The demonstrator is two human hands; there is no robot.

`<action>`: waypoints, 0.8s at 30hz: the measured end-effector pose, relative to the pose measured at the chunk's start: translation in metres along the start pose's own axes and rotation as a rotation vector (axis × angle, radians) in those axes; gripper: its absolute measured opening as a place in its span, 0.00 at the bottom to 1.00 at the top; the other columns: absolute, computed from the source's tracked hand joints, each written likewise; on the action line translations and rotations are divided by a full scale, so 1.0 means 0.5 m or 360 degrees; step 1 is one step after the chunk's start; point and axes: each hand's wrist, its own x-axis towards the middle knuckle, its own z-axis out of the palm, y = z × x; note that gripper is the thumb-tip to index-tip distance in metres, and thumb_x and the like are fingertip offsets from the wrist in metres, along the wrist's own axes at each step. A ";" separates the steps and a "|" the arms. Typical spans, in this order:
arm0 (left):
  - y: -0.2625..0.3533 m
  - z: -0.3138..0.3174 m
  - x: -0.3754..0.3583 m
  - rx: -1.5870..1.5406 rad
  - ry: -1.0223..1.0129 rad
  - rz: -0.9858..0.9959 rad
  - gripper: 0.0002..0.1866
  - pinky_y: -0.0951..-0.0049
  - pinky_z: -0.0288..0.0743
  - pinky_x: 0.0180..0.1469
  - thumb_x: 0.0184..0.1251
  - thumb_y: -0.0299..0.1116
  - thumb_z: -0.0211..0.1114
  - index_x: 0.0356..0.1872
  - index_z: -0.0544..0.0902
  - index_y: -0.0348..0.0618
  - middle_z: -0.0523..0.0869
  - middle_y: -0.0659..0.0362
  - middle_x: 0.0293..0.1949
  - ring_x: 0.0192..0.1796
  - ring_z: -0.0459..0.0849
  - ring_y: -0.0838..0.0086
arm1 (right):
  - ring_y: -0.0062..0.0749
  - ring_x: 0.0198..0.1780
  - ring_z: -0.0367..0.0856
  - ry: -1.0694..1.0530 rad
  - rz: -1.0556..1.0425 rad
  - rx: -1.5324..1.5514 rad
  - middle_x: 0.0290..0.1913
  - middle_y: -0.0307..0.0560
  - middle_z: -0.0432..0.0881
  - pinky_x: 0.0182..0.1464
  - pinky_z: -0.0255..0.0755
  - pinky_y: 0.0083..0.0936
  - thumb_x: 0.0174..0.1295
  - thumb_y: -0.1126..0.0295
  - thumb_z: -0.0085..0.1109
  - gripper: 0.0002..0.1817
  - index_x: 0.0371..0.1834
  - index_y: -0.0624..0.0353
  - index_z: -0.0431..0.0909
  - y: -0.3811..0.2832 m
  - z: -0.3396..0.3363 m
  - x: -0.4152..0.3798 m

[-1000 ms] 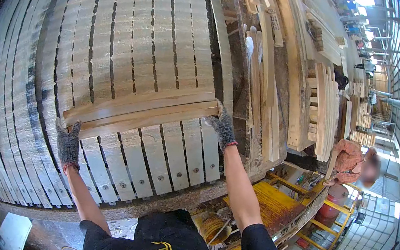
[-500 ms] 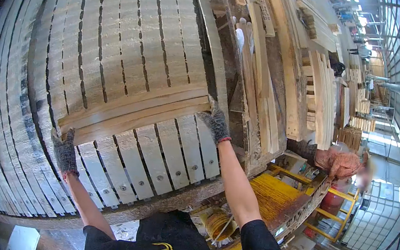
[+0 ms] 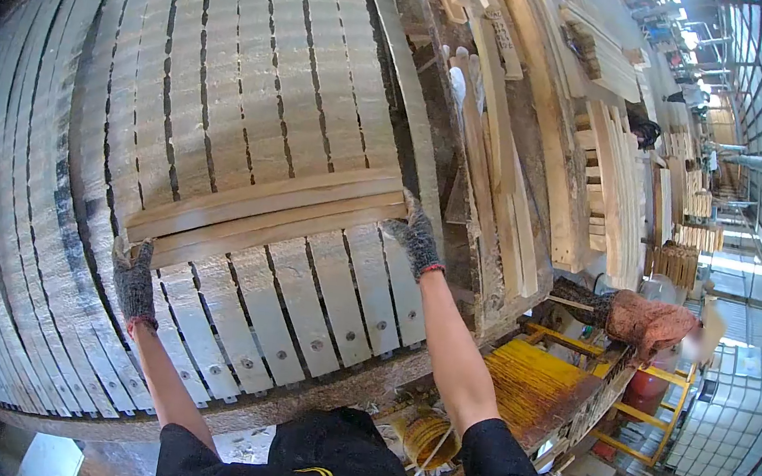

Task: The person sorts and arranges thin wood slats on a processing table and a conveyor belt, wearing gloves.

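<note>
Two long wooden strips (image 3: 270, 215) lie side by side across a slatted metal surface (image 3: 233, 49), with a narrow dark gap between them towards the left. My left hand (image 3: 134, 279), in a dark knitted glove, grips their left end. At the right end, my right hand (image 3: 417, 238), gloved alike with a red cuff edge, is closed round the strips. Both thumbs and fingers are wrapped at the ends. Bolt heads line the near ends of the slats.
Long boards (image 3: 505, 158) lie to the right of the slats, with stacked timber (image 3: 610, 190) beyond. A person in a reddish top (image 3: 646, 323) bends near a yellow frame (image 3: 525, 379) at the right. A yellow bucket (image 3: 432, 439) stands low, near my body.
The camera view has shifted slightly. Two strips now show where more edges were stacked together before, and the gap between them is clearer. The person at the right has moved a little.
</note>
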 end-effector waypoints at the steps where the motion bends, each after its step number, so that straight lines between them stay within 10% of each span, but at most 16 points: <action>1: 0.010 0.000 -0.002 0.0047 -0.0007 0.0028 0.42 0.63 0.70 0.68 0.67 0.46 0.73 0.75 0.65 0.34 0.80 0.44 0.65 0.66 0.79 0.58 | 0.38 0.67 0.76 -0.0014 0.0067 0.0052 0.69 0.52 0.75 0.66 0.74 0.33 0.51 0.75 0.77 0.47 0.77 0.56 0.65 -0.010 -0.003 -0.007; 8: 0.018 -0.011 -0.006 0.0103 -0.0167 0.0158 0.45 0.58 0.63 0.75 0.64 0.45 0.75 0.76 0.63 0.36 0.69 0.44 0.74 0.74 0.69 0.54 | 0.32 0.63 0.78 0.0009 -0.0103 -0.0007 0.68 0.50 0.77 0.64 0.75 0.31 0.53 0.73 0.77 0.46 0.78 0.55 0.64 -0.002 0.000 -0.003; 12: 0.119 0.021 -0.099 0.0942 0.0211 0.0820 0.57 0.51 0.55 0.79 0.48 0.41 0.82 0.79 0.58 0.41 0.65 0.44 0.76 0.78 0.62 0.47 | 0.32 0.66 0.75 -0.0047 0.0008 0.0369 0.70 0.48 0.75 0.66 0.72 0.30 0.53 0.74 0.76 0.48 0.79 0.57 0.61 -0.026 -0.003 -0.021; 17: 0.246 0.142 -0.127 0.1447 -0.0513 0.1416 0.64 0.46 0.41 0.83 0.38 0.48 0.85 0.80 0.59 0.46 0.59 0.46 0.79 0.83 0.49 0.49 | 0.32 0.71 0.69 0.0026 -0.0004 0.0685 0.74 0.47 0.69 0.70 0.69 0.29 0.54 0.78 0.73 0.51 0.81 0.59 0.54 -0.061 0.011 -0.051; 24: 0.255 0.267 -0.081 0.1460 -0.0749 0.1773 0.64 0.46 0.63 0.68 0.35 0.57 0.81 0.79 0.60 0.48 0.73 0.45 0.64 0.64 0.73 0.49 | 0.35 0.76 0.65 0.0096 0.0178 0.0865 0.77 0.49 0.66 0.76 0.60 0.30 0.58 0.76 0.74 0.49 0.81 0.60 0.54 -0.017 0.024 -0.087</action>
